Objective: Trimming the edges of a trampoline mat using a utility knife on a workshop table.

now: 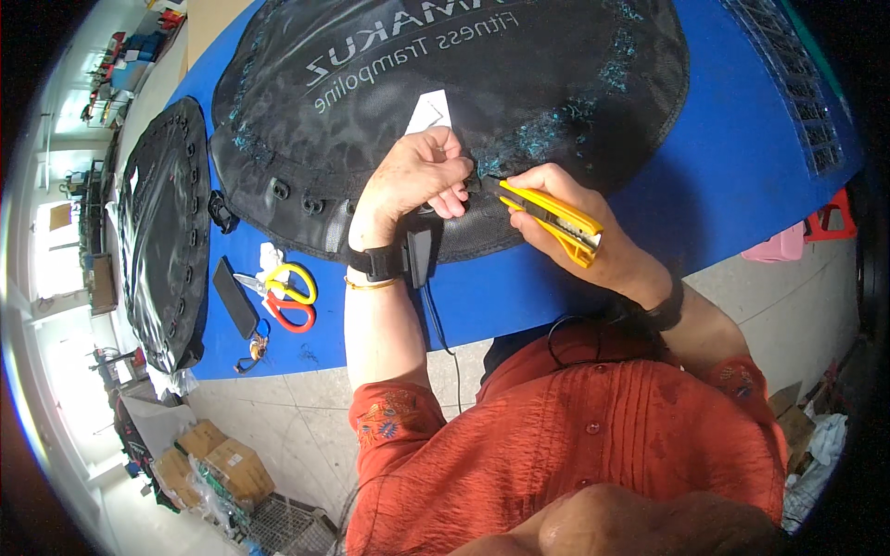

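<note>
Gripping yellow utility knife (554,219), right hand (579,227) closed round handle, tip at rim of black round mat (519,83); blade itself hard to make out. Left hand (417,176) pinched on same rim, fingertips curled under, contact point hidden. Mat lies on blue table (723,185), far edge cut off by frame. White label (431,113), roughly triangular, on mat just beyond left hand. Pale lettering across mat centre. Scissors (283,295), yellow and red handles, lie left; second black mat (167,232) further left. Cardboard boxes (218,463) on floor.
</note>
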{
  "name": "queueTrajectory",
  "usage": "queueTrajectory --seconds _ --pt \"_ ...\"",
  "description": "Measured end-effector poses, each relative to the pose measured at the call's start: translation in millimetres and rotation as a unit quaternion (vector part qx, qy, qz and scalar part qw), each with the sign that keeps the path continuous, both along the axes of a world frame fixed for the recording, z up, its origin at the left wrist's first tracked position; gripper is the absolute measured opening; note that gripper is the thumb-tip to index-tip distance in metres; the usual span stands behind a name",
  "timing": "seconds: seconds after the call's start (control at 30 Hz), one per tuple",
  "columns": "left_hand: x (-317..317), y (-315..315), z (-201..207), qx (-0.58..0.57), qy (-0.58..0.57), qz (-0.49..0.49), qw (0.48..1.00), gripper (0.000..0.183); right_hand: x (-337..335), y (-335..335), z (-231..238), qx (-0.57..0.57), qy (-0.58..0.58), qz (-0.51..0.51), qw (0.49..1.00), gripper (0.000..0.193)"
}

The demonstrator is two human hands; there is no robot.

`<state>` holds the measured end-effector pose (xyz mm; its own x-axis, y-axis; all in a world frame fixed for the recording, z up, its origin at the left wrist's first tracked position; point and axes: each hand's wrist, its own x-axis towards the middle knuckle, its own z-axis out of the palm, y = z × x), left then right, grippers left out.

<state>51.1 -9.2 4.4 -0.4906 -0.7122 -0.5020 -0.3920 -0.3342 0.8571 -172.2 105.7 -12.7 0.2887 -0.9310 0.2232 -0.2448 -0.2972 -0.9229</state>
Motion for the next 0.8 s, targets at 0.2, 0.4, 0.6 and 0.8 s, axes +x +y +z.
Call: queueTrajectory --seconds 0.2,0.4,0.6,0.8 --pt "-9.0 4.4 3.3 -0.038 -0.053 0.011 0.998 0.02 2.8 -0.6 -2.2 -0.019 -0.035 -0.018 0.999 0.026" --pt "-6.2 7.3 -3.2 -0.058 -0.064 0.005 0.996 0.02 4.1 -0.8 -2.5 -0.022 -0.028 -0.016 0.999 0.027" --pt "-2.5 4.5 -0.4 -0.026 -0.017 0.005 0.999 0.011 3.9 1.0 -1.9 0.003 -0.044 -0.015 0.999 0.027" --pt "1.1 1.0 -1.3 0.002 -0.014 0.006 1.0 0.013 2.1 0.9 -8.3 0.028 -0.058 -0.025 0.998 0.027"
